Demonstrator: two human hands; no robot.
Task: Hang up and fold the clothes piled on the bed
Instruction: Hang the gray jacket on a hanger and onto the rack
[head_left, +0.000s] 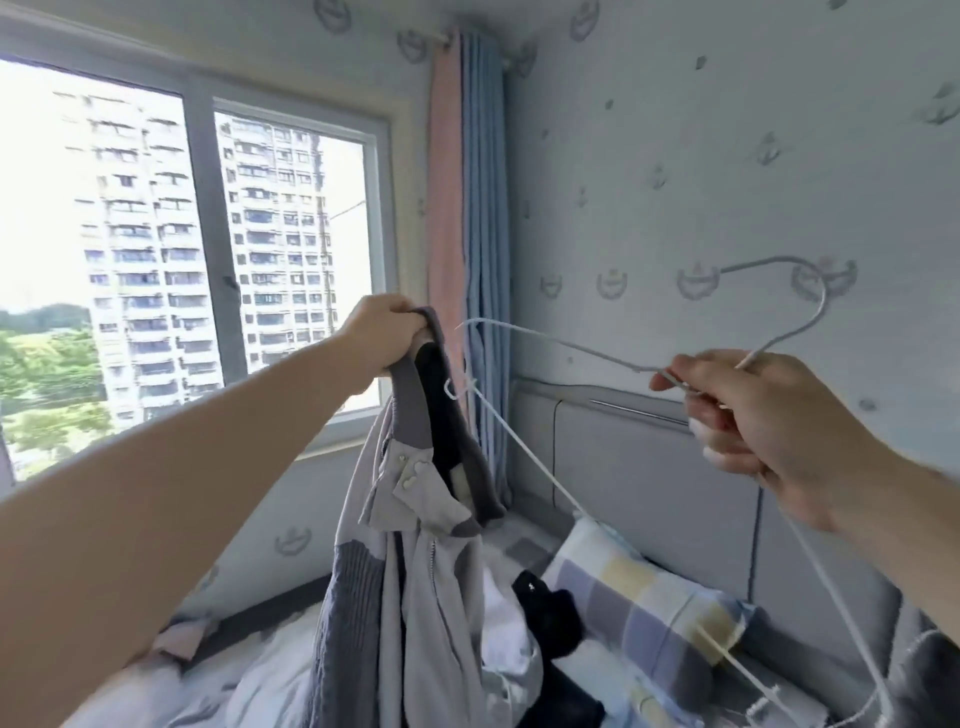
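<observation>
Holding the soft-looking, floppy, light jacket (415, 519) up above the bed (260, 686) by its collar (408, 387) with the left hand (382, 332) squeezed tight, pinching the thin, bendy wire hanger (550, 342) in the right hand (753, 410), probably best to grip at the collar to slip the wire in.

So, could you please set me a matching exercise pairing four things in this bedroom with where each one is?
Things:
1 grey jacket
2 wire hanger
3 checked pillow
4 curtain

Places:
A beside the window
B in the right hand
C lying by the headboard
D hanging from the left hand

Pairs: 1-D; 2-B; 3-C; 4-A
</observation>
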